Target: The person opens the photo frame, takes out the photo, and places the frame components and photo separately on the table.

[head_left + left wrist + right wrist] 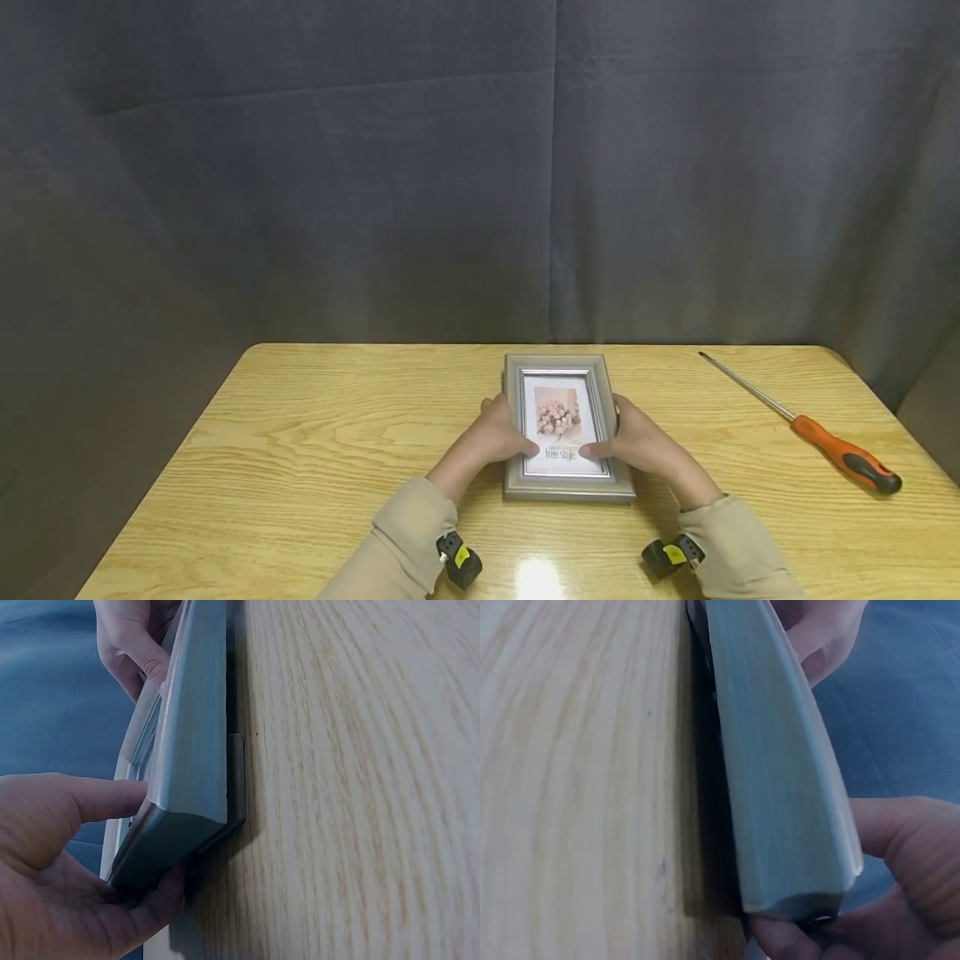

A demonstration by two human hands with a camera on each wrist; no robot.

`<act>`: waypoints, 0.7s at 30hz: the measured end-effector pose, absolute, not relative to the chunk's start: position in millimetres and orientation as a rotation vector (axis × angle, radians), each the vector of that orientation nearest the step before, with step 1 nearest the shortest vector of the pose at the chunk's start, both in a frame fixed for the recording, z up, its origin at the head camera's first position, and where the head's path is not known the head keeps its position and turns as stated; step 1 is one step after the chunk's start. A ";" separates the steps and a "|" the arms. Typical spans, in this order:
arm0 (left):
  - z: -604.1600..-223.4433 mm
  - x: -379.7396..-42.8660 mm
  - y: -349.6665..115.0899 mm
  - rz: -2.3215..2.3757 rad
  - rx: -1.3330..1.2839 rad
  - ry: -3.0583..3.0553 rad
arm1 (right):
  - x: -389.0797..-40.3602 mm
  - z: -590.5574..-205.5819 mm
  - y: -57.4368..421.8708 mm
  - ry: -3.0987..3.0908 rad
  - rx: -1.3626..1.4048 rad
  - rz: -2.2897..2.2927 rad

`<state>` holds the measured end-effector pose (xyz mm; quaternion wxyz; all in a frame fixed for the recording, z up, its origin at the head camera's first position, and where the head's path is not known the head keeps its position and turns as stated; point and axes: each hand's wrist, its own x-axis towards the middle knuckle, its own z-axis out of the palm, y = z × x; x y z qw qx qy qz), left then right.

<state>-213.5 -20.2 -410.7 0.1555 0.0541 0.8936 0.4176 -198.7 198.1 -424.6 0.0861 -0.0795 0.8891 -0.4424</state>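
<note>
A silver picture frame [570, 487] with a flower print and the words "free style" lies face up at the middle of the table. My left hand [498, 435] grips its left side, thumb over the front and fingers curled under the edge. On the opposite side my right hand [645, 442] holds it the same way. In the left wrist view, a dark flat piece [236, 780] shows beneath the picture frame [191, 727], against the wood. The right wrist view shows a dark gap between the picture frame's edge [780, 765] and the tabletop.
An orange and black screwdriver [843, 450] lies slantwise on the right of the wooden table [315, 433], its tip toward the back. A dark grey curtain [405, 208] hangs behind the table's back edge. Black wrist cameras sit at both sleeves.
</note>
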 end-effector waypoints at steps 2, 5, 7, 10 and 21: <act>-411.4 -213.3 -20.3 1.199 0.159 2.562 | -198.3 -425.0 197.3 2.651 -0.242 -1.321; -412.1 -213.2 -20.1 1.196 0.166 2.576 | -197.3 -424.7 196.0 2.648 -0.222 -1.312; -412.1 -213.1 -19.4 1.190 0.161 2.580 | -196.4 -424.0 195.6 2.653 -0.198 -1.310; -410.9 -213.1 -17.9 1.168 0.148 2.584 | -195.9 -423.0 196.0 2.669 -0.187 -1.299; -407.3 -212.6 -15.2 1.172 0.181 2.610 | -195.5 -419.6 198.0 2.685 -0.204 -1.318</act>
